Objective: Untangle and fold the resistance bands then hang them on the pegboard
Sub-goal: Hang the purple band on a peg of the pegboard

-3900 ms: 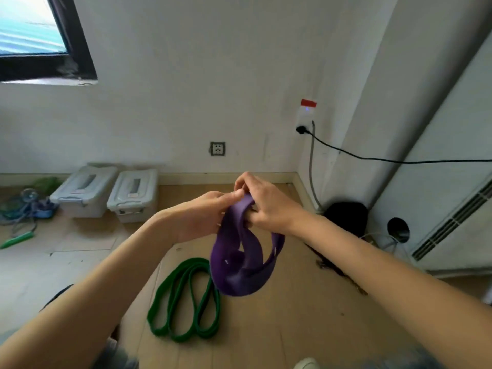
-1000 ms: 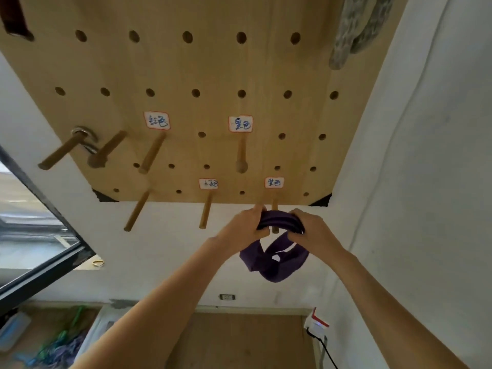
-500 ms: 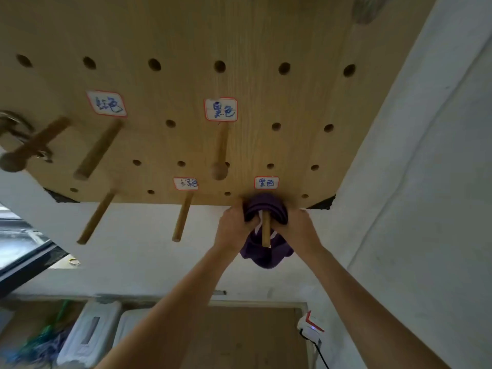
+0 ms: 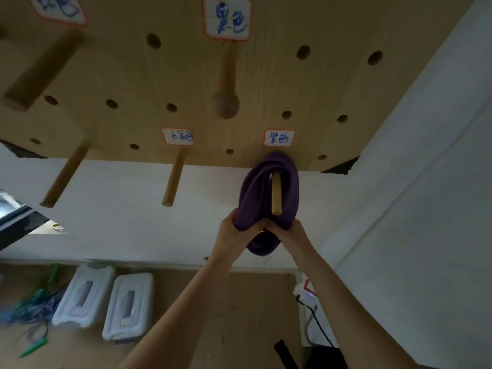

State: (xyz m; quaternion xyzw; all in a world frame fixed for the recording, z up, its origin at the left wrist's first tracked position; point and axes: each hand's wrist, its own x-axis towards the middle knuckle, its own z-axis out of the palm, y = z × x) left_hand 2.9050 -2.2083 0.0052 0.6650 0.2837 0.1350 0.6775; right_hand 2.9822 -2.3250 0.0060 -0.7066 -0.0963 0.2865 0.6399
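While the folded purple resistance band (image 4: 269, 182) hangs looped over a wooden peg (image 4: 276, 194) on the pegboard (image 4: 266, 83), the left hand (image 4: 235, 231) and right hand (image 4: 288, 231) each grip its lower folds.

Both bare arms reach up and forward, coming close together just below the wooden peg (image 4: 276, 194). The left hand (image 4: 234, 233) is under and to the left of the peg tip, and its fingers are curled around the left side of the purple band (image 4: 269, 182) that hangs over the peg. The right hand (image 4: 288, 231) is under the peg tip on the right, gripping the right side of the band, and the two hands touch each other below the peg.
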